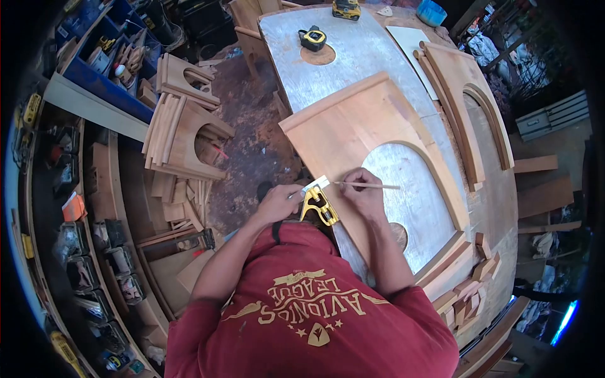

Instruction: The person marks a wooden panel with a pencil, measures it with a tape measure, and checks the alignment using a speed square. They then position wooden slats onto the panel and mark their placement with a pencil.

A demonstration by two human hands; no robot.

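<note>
A wooden panel [340, 129] with a large arched cut-out lies on the pale worktable [283, 38]. At the panel's near left edge sits a yellow combination square [320, 205], its metal blade resting on the wood. My left hand [278, 203] is closed on the blade's left end, just off the panel. My right hand [365, 196] pinches a pencil [386, 186], with its point on the wood close to the blade's right end. The pencil's back end reaches over the cut-out.
A tape measure [312, 39] and a drill battery [346, 9] sit at the table's far end. Another arched panel [454, 82] lies at the right, with wood offcuts [469, 299] nearer. Shaped pieces [183, 135] are stacked left of the table, beside shelves [116, 189].
</note>
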